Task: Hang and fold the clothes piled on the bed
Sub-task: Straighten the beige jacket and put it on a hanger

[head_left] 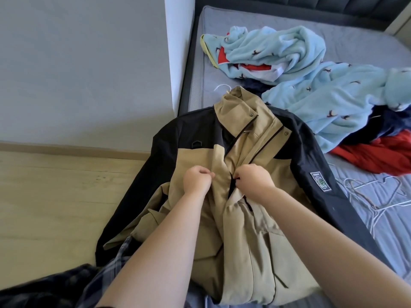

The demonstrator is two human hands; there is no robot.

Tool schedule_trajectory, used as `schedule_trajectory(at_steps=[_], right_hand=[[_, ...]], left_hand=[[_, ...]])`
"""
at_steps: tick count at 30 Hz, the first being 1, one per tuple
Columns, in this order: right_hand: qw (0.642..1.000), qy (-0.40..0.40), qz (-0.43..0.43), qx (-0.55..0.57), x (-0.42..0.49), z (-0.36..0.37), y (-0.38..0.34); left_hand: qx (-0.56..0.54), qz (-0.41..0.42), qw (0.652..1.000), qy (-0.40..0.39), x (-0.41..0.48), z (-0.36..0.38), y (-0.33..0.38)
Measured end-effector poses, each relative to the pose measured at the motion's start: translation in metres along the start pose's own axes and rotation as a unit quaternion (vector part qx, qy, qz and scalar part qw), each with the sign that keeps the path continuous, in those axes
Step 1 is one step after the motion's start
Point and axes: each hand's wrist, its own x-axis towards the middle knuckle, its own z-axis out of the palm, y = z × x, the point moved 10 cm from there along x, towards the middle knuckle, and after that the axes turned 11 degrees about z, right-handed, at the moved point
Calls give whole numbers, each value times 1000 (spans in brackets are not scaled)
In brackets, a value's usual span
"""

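A tan and black jacket [262,230] lies face up over the bed's near corner, with a white hanger hook [221,87] poking out above its collar. My left hand [196,180] pinches the tan front panel left of the zipper. My right hand [253,181] pinches the zipper at mid-chest, fingers curled round the pull. Above the hands the zipper is undone and the collar gapes. Behind the jacket sits the pile: light blue fleece clothes [311,85] over red [382,156] and dark blue [391,125] garments.
Several white wire hangers [375,201] lie on the grey mattress [344,30] at the right. A dark padded headboard [311,7] runs along the back. Left of the bed are a grey wall [77,63] and a wooden floor [55,207].
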Motion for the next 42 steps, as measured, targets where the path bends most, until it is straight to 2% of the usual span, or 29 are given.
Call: schedule_trajectory(at_steps=[2, 5, 9, 13, 15, 17, 22, 24, 26, 28, 29, 30, 32, 34, 36, 38, 42], right_hand=[[999, -22, 19, 34, 2, -5, 7], [990, -116, 29, 79, 5, 0, 13], [958, -252, 48, 131, -1, 10, 25], [917, -288, 53, 270, -4, 3, 28], [909, -288, 56, 295, -5, 0, 24], [905, -292, 71, 301, -7, 1, 19], [881, -278, 182, 338, -3, 9, 25], [859, -252, 232, 381, 6, 2, 33], [832, -187, 270, 447, 22, -18, 43], [773, -114, 295, 550, 36, -42, 51], [763, -92, 286, 572, 40, -52, 48], [780, -79, 252, 568, 43, -61, 40], [856, -80, 168, 482, 41, -73, 16], [906, -68, 110, 402, 35, -81, 0], [919, -52, 83, 383, 33, -90, -2], [912, -69, 81, 396, 31, -93, 0], [893, -111, 91, 427, 29, -85, -1]], left_hand=[[24, 90, 996, -9, 1, -2, 25], [30, 172, 980, -99, -5, 15, 54], [132, 155, 955, -214, -12, 37, 46], [329, 133, 903, -242, -17, 48, 30], [380, 163, 886, -207, -21, 51, 33], [383, 198, 885, -173, -24, 53, 37], [381, 191, 882, -202, -23, 62, 20], [365, 186, 890, -202, -22, 63, 18], [358, 174, 892, -214, -21, 63, 15], [358, 155, 890, -237, -20, 64, 9], [363, 145, 886, -249, -19, 63, 6], [372, 138, 881, -257, -18, 63, 3], [394, 144, 873, -248, -14, 58, 9], [393, 174, 884, -184, -3, 47, 32], [361, 218, 902, -92, 7, 33, 64], [323, 258, 910, -36, 11, 26, 91], [277, 265, 924, -11, 19, 26, 105]])
